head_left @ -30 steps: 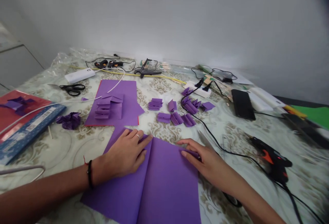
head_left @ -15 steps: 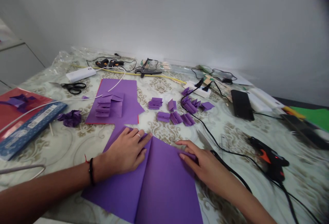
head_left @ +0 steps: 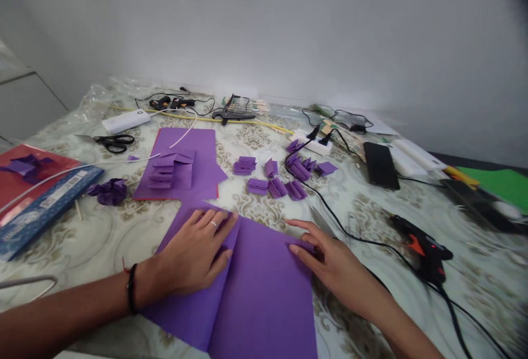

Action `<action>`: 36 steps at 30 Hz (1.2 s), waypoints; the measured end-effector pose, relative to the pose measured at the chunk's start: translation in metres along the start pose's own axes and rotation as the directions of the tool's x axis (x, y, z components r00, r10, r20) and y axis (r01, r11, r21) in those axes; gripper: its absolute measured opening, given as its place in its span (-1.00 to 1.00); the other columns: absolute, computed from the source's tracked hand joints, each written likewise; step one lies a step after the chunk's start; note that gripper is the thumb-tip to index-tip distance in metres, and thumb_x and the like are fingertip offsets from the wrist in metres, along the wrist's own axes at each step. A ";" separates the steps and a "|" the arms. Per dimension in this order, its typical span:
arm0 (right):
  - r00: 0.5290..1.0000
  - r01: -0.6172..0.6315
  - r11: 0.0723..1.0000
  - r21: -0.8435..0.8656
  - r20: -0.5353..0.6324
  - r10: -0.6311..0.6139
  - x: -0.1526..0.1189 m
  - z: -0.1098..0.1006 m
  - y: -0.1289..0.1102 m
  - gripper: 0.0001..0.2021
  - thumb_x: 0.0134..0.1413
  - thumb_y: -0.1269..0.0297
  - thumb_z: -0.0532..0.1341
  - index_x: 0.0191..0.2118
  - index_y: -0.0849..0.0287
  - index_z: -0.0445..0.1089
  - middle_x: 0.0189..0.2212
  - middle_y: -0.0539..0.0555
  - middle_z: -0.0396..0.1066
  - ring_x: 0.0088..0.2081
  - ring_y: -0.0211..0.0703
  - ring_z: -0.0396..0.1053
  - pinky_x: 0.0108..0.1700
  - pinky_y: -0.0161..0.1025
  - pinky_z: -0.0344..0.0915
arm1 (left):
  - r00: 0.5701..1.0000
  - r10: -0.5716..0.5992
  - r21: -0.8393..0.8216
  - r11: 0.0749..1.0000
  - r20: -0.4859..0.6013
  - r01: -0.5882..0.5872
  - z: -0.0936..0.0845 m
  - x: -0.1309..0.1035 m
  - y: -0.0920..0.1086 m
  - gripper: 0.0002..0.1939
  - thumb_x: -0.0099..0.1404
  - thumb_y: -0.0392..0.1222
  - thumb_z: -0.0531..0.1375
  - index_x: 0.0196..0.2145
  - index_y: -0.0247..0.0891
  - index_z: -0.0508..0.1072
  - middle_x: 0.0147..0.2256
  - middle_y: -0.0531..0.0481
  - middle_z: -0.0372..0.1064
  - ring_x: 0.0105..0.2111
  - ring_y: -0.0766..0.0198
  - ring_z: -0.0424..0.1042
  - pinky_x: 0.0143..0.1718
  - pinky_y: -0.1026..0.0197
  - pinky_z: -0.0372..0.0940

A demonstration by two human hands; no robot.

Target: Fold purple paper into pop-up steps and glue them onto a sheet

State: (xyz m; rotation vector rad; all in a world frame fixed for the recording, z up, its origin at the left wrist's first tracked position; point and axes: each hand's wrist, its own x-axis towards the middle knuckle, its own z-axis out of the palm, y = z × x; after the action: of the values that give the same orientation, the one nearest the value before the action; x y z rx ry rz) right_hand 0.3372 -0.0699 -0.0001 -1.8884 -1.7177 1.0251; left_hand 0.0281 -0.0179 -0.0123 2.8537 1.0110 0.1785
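A large sheet of purple paper (head_left: 264, 298) lies before me, with a fold running along its middle. My left hand (head_left: 198, 252) rests flat on the left part of the sheet, fingers stretched out near the fold's top. At the sheet's upper right corner, my right hand (head_left: 324, 254) pinches the paper between thumb and fingers, its index finger reaching out. Partly hidden behind that hand is a pointed metal blade (head_left: 323, 221). Beyond the sheet sit several small folded purple paper pieces (head_left: 277, 187). A stack of purple paper (head_left: 202, 142) carries more folded pieces.
Black scissors (head_left: 115, 143) and crumpled purple paper (head_left: 108, 192) lie at left, beside a blue packet (head_left: 53, 205). On the right are a glue gun (head_left: 423, 249) with its cable, a black phone (head_left: 380, 165) and a white power strip (head_left: 315, 142).
The view has shifted slightly. My left hand has slid a little down and left on the paper. My right hand keeps its pinch at the corner.
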 end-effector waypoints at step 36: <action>0.986 -0.065 0.887 0.457 -0.107 0.127 -0.025 0.031 0.006 -0.17 0.16 -0.07 0.35 0.47 0.04 0.16 -0.46 -0.11 0.35 -0.46 -0.11 0.39 -0.48 -0.22 0.29 | 0.998 0.013 0.057 0.998 -0.060 -0.010 0.017 -0.007 -0.010 -0.38 0.61 -0.20 0.01 0.54 -0.38 0.09 0.53 -0.25 0.08 0.56 -0.06 -0.01 0.54 -0.24 -0.11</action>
State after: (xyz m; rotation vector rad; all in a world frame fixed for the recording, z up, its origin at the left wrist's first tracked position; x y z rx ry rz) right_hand 0.3193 -0.1007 -0.0180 -1.7015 -1.1871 1.1837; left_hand 0.0187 -0.0159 -0.0314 2.9224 1.0267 0.2420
